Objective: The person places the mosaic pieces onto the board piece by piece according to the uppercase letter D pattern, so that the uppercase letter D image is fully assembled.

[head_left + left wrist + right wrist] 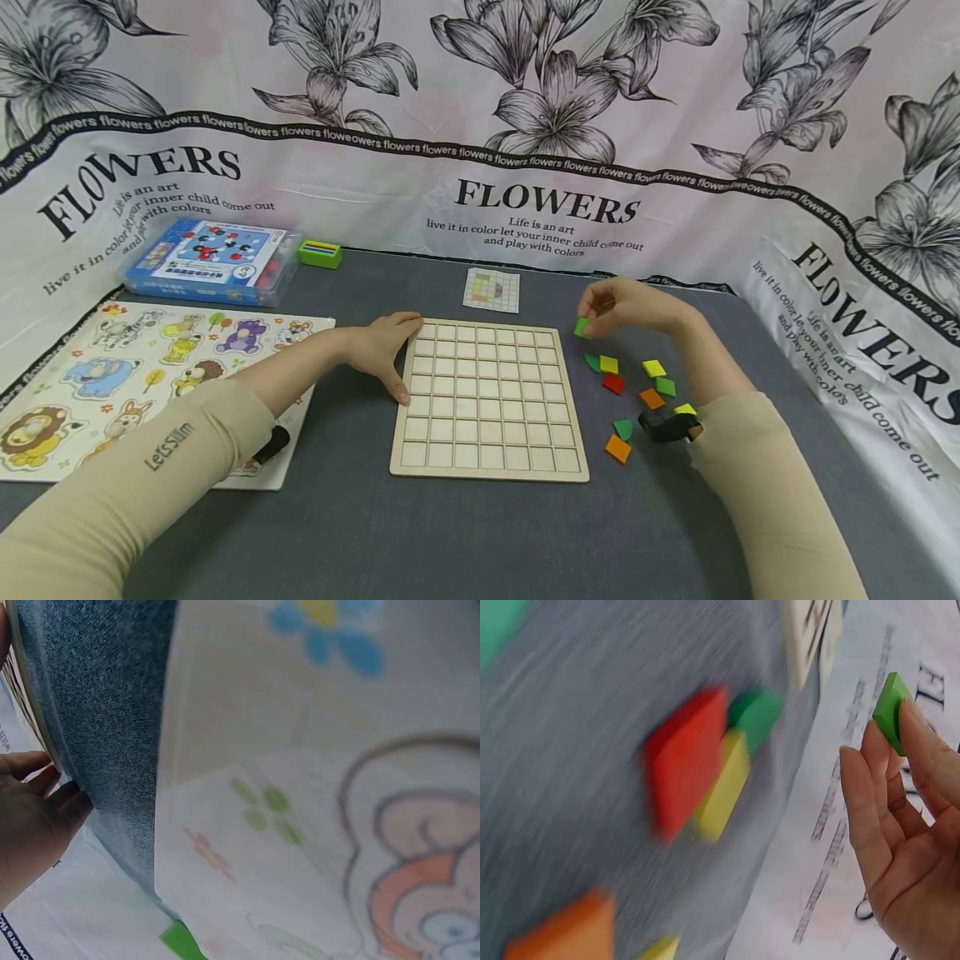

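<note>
My right hand (621, 307) pinches a light green square tile (581, 327) between thumb and fingertip, beyond the loose tiles and right of the board's far corner. The right wrist view shows the same green tile (890, 712) held up by its edges. With thumb and fingers spread, my left hand (378, 350) rests along the left edge of a pale wooden grid board (465, 431). Every cell of the board shows bare wood. In the left wrist view, the left hand's fingers (71, 802) touch the board's side.
Right of the board lie several loose tiles, among them a red square (612, 383) and an orange square (618, 449). A small pattern card (491, 290) lies behind the board. At left are an animal puzzle board (161, 392), a blue boxed set (210, 258) and a green block (320, 255).
</note>
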`<state>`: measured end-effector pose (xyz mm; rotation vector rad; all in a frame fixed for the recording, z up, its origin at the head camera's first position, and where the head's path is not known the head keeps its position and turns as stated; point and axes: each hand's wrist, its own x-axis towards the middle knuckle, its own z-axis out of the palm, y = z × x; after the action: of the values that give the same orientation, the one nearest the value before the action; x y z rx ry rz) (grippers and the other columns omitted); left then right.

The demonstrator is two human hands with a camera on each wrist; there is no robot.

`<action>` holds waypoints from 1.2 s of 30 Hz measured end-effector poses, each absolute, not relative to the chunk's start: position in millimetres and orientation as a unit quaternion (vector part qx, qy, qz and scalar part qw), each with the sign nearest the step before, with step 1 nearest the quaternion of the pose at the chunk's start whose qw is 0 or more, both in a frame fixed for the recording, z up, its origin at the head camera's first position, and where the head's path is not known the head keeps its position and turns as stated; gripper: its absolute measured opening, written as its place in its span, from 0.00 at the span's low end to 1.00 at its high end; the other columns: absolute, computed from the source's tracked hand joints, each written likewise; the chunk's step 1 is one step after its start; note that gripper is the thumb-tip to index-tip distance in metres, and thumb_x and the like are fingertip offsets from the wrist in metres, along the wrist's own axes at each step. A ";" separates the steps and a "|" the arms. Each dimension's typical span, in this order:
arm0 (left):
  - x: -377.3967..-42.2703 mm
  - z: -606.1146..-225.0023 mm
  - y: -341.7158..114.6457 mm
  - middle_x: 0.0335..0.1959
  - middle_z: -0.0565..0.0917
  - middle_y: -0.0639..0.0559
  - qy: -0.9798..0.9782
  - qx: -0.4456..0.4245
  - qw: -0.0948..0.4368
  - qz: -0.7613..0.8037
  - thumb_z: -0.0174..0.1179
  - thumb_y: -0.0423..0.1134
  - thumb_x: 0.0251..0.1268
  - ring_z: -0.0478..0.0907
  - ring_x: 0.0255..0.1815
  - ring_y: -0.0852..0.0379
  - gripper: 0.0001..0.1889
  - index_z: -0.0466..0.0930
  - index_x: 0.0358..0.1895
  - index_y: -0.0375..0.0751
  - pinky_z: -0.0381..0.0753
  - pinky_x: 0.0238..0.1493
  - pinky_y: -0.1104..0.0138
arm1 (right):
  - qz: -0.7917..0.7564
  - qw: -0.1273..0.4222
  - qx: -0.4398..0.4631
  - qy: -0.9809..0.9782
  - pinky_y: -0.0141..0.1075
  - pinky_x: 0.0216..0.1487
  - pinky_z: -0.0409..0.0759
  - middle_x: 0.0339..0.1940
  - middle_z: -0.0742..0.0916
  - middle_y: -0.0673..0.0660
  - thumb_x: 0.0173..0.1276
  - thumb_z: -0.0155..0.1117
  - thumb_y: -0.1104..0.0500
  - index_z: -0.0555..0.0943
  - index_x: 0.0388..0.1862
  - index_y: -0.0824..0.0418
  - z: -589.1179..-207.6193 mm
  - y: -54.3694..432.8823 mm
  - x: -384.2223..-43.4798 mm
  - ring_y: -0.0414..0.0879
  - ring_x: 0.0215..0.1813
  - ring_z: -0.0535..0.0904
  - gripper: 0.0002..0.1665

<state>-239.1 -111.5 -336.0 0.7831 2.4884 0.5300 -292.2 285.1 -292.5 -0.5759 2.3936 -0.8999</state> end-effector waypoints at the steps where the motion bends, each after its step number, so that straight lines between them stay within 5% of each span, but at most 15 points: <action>1: -239.5 -336.3 -111.4 0.80 0.41 0.29 0.908 0.287 0.237 0.194 0.80 0.49 0.44 0.41 0.81 0.27 0.66 0.42 0.78 0.26 0.51 0.77 0.38 | -0.338 0.255 -0.216 0.880 0.47 0.47 0.83 0.38 0.84 0.58 0.64 0.70 0.61 0.78 0.44 0.66 -291.6 279.2 -292.9 0.53 0.40 0.82 0.14; 12: -238.1 -334.5 -109.8 0.81 0.39 0.31 0.908 0.280 0.245 0.193 0.79 0.49 0.45 0.39 0.81 0.28 0.66 0.40 0.78 0.27 0.49 0.78 0.39 | -0.361 0.242 -0.241 0.868 0.47 0.49 0.83 0.32 0.84 0.52 0.63 0.70 0.60 0.80 0.44 0.62 -290.6 218.4 -301.5 0.46 0.36 0.80 0.13; 22: -241.1 -336.5 -109.8 0.81 0.39 0.31 0.910 0.280 0.243 0.185 0.79 0.50 0.45 0.39 0.81 0.29 0.66 0.40 0.79 0.28 0.49 0.78 0.39 | -0.378 0.263 -0.247 0.853 0.46 0.53 0.86 0.34 0.85 0.53 0.65 0.69 0.60 0.81 0.46 0.62 -297.3 177.4 -309.2 0.59 0.47 0.86 0.13; 29: -242.6 -337.4 -110.1 0.81 0.40 0.31 0.910 0.279 0.244 0.185 0.79 0.51 0.45 0.40 0.81 0.28 0.66 0.41 0.79 0.29 0.50 0.78 0.39 | -0.385 0.268 -0.250 0.847 0.42 0.51 0.87 0.32 0.84 0.52 0.65 0.69 0.63 0.83 0.46 0.63 -302.9 155.5 -313.2 0.47 0.40 0.87 0.11; 36: -241.4 -334.3 -109.3 0.81 0.39 0.30 0.908 0.279 0.250 0.189 0.79 0.51 0.46 0.40 0.81 0.28 0.65 0.40 0.78 0.28 0.49 0.79 0.39 | -0.399 0.291 -0.237 0.837 0.42 0.48 0.87 0.28 0.84 0.50 0.64 0.69 0.65 0.83 0.46 0.65 -308.5 135.9 -313.7 0.47 0.37 0.87 0.12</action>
<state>-241.4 -109.3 -334.3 0.7589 2.4716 0.5144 -313.7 135.9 -308.5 -0.6314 2.2313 -1.0634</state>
